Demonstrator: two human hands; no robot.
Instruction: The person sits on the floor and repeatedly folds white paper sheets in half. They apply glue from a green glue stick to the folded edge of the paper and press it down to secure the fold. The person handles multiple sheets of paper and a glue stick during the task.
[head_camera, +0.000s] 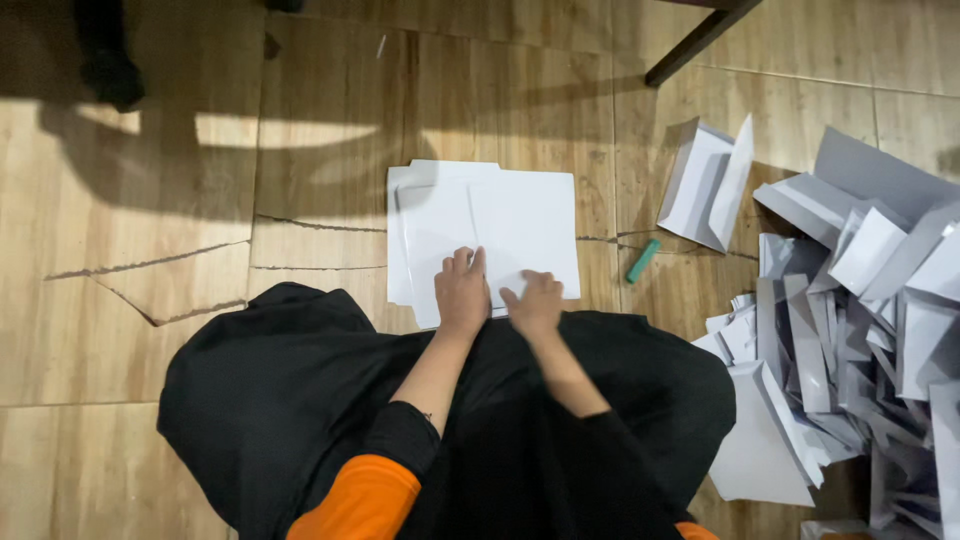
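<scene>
A person seated on the wooden floor (150, 330) presses both hands flat on a stack of white paper sheets (500, 215) lying just ahead of a black-draped lap. The left hand (462, 292) and right hand (536, 302) rest side by side, fingers spread, gripping nothing. The work appears to be creasing a sheet; a firm, even press seems called for. Folded envelopes (850, 320) pile at right, a green glue stick (643, 261) between.

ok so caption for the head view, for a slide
Both hands, left hand and right hand, press flat on white paper sheets on the wooden floor, beside a heap of folded paper.
</scene>
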